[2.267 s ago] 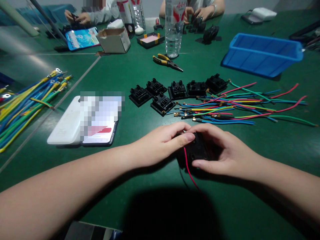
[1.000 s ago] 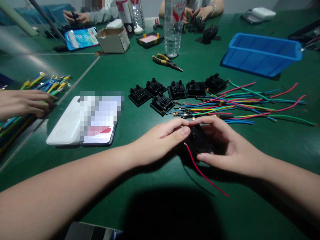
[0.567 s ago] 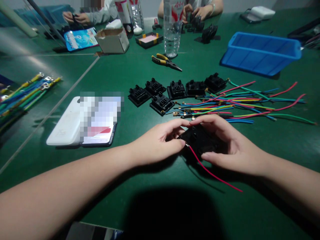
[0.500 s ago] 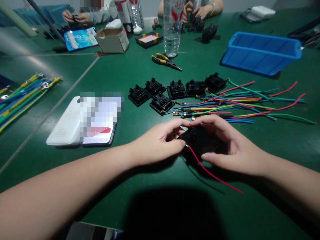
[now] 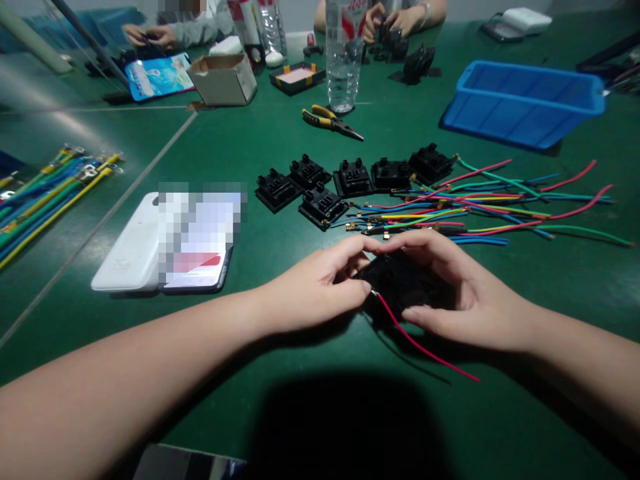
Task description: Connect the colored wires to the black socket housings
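Between my two hands is a black plastic socket module (image 5: 400, 283), low over the green table. My right hand (image 5: 460, 293) is wrapped round its right side, thumb at the near edge and fingers over the far edge. My left hand (image 5: 333, 283) pinches a red wire (image 5: 417, 343) by its metal end against the module's left corner; whether that end sits inside the module is hidden by the thumb. The wire's free end trails toward the lower right. Beyond my hands lie several similar black modules (image 5: 323, 203) and a spread of coloured wires (image 5: 480, 213) with brass terminals.
Yellow-handled pliers (image 5: 333, 122) lie behind the modules, near a water bottle (image 5: 344, 60). A blue bin (image 5: 525, 107) stands at the back right. To the left are two phones (image 5: 127, 243) and a wire bundle (image 5: 60, 193). Other people's hands (image 5: 395, 23) work across the table.
Both hands keep their hold on the module and the red wire. The wire's free end has shifted slightly up and left; little else differs.
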`<action>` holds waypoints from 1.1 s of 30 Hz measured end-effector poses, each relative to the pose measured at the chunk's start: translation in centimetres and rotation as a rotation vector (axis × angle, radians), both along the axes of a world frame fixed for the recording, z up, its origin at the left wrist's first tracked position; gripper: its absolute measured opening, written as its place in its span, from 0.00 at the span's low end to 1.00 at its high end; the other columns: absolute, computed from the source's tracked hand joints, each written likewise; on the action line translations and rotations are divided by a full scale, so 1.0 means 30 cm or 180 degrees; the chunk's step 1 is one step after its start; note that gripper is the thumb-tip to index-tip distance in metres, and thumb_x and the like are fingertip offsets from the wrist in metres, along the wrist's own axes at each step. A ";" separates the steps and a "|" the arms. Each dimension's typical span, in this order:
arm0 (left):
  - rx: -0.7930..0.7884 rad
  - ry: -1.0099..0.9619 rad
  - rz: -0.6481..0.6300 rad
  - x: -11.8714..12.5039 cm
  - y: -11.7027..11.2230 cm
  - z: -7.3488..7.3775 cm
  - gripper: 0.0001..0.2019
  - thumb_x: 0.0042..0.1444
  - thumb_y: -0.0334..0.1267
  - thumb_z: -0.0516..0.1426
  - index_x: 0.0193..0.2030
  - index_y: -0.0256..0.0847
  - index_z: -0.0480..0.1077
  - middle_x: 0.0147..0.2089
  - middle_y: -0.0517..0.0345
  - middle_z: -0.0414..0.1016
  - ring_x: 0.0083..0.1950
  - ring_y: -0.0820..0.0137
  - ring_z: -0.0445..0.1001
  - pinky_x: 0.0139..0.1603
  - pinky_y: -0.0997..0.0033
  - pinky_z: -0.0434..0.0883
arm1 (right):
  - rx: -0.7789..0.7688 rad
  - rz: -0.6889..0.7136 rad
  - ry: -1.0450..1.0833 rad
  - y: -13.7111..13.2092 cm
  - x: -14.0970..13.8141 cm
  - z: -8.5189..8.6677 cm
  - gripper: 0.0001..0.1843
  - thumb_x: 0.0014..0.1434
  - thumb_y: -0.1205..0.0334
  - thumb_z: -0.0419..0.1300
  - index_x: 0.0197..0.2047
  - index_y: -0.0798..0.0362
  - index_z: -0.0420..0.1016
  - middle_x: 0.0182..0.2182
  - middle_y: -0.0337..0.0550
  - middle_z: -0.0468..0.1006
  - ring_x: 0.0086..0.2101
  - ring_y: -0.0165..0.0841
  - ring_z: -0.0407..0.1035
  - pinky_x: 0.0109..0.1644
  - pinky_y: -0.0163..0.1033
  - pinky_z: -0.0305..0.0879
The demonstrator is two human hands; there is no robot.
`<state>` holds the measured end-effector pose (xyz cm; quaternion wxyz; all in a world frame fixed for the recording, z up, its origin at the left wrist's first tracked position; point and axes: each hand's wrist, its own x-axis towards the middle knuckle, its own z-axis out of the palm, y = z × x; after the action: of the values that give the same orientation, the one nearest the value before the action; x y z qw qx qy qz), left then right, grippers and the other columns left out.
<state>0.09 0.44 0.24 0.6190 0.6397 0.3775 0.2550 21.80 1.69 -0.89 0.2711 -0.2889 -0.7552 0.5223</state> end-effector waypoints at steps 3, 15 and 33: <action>0.0035 0.0036 -0.0026 -0.003 0.000 0.006 0.21 0.55 0.35 0.54 0.56 0.37 0.61 0.42 0.55 0.68 0.42 0.66 0.69 0.43 0.66 0.66 | -0.0034 0.0014 0.0014 0.000 0.000 0.001 0.31 0.54 0.69 0.63 0.57 0.38 0.61 0.49 0.39 0.74 0.41 0.34 0.74 0.44 0.37 0.71; 0.0209 0.0174 0.0204 0.003 -0.013 -0.003 0.17 0.56 0.36 0.54 0.52 0.41 0.60 0.37 0.60 0.66 0.37 0.70 0.67 0.38 0.70 0.66 | -0.0212 0.0119 -0.0131 0.010 0.005 0.003 0.33 0.57 0.64 0.63 0.62 0.38 0.55 0.51 0.43 0.73 0.42 0.37 0.73 0.47 0.42 0.71; 0.2640 0.1678 -0.0218 -0.035 0.006 -0.014 0.20 0.58 0.54 0.59 0.46 0.38 0.74 0.22 0.64 0.71 0.24 0.72 0.69 0.30 0.70 0.59 | 0.0216 0.0004 -0.0886 0.058 0.024 0.051 0.10 0.56 0.61 0.61 0.43 0.49 0.75 0.39 0.45 0.80 0.40 0.40 0.74 0.43 0.45 0.72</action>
<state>-0.96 0.63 -0.18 0.2036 0.8871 0.3667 0.1929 22.53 3.42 0.65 0.1730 -0.3487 -0.8028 0.4516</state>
